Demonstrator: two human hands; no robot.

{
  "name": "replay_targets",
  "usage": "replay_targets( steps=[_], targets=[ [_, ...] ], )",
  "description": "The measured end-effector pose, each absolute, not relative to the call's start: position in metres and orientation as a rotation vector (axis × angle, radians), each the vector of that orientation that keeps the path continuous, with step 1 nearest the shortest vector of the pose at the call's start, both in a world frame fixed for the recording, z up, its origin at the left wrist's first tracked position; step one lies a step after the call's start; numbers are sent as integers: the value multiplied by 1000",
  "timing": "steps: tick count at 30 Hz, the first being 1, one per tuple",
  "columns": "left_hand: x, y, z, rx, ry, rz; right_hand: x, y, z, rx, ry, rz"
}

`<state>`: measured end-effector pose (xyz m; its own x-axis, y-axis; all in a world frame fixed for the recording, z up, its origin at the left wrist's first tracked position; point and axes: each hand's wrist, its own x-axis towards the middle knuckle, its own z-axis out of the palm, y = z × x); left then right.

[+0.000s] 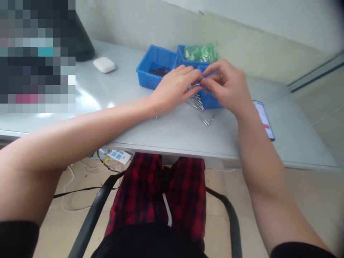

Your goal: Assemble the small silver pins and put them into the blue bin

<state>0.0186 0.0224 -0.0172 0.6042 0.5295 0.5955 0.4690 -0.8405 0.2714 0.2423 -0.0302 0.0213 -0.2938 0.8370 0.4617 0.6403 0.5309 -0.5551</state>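
My left hand [176, 86] reaches over the table with its thumb and fingers closed round a thin silver metal piece [194, 85]. Its fingertips meet those of my right hand [224, 84], whose thumb and index finger are pinched together; what they hold is too small to make out. Under my hands lies a pile of slim silver pieces [198, 101], beside a blue bin [212, 101] partly hidden by my right hand. A few more silver pieces [203, 120] lie loose nearer the table's front edge.
A blue bin [146, 81] with dark screws stands at the back; another [180, 52] holds a green plastic bag [201, 53]. A phone [264, 120] lies right of my right forearm. A white case [104, 65] sits at the left on the grey table [172, 138].
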Motion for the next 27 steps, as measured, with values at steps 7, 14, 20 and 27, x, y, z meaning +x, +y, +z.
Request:
replay_targets(
  steps=[7, 14, 20, 27],
  targets=[
    [18, 13, -8, 2567, 822, 1156, 239, -40, 29, -1269, -2050, 177],
    [19, 14, -6, 2523, 838, 1172, 241, -35, 28, -1188, -2038, 72],
    [19, 12, -6, 2539, 817, 1199, 246, -31, 26, -1241, -2082, 42],
    [20, 12, -6, 2532, 794, 1190, 247, -25, 22, -1192, -2175, 9]
  ],
)
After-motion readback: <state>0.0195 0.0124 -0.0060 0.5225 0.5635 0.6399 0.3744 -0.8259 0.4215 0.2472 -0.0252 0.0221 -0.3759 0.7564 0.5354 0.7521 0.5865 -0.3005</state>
